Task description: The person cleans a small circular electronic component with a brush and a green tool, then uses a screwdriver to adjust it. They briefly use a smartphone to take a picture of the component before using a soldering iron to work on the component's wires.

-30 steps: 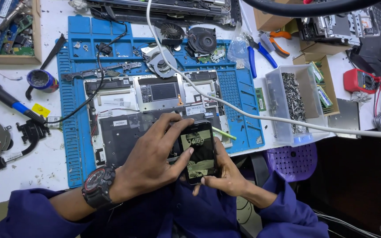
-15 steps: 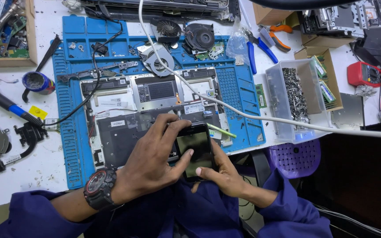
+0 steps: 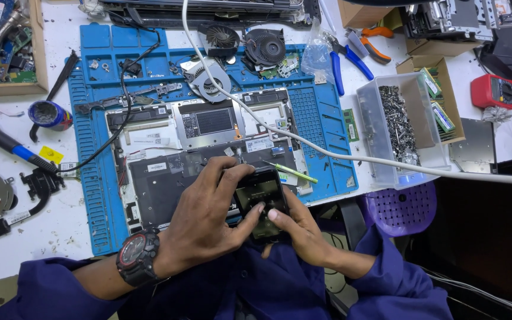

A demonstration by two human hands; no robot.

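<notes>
**Both hands on a phone above the opened laptop**

Smartphone (image 3: 261, 201) — dark, screen lit and facing up — held over the near edge of the blue work mat (image 3: 93, 195), just above the lap. Left hand (image 3: 202, 222) wraps it from the left, fingers curled over the top edge, thumb laid across the lower screen. Right hand (image 3: 297, 228) cups it from below and to the right, thumb tip touching the glass. Both hands grasping; neither released. Black wristwatch (image 3: 137, 258) on the left wrist.

Directly behind the phone lies the stripped laptop chassis (image 3: 202, 154), and a green-handled tool (image 3: 288, 172) rests on its right edge, just beside the phone. A white cable (image 3: 339, 155) runs diagonally across the mat. Further out: two cooling fans (image 3: 244, 42), blue pliers (image 3: 344, 59), a clear screw bin (image 3: 398, 124), a red multimeter (image 3: 496, 92).

Judgement — handling goes best with the phone kept level and supported by the right palm, thumbs pressing lightly, and clear of the exposed board beneath.
</notes>
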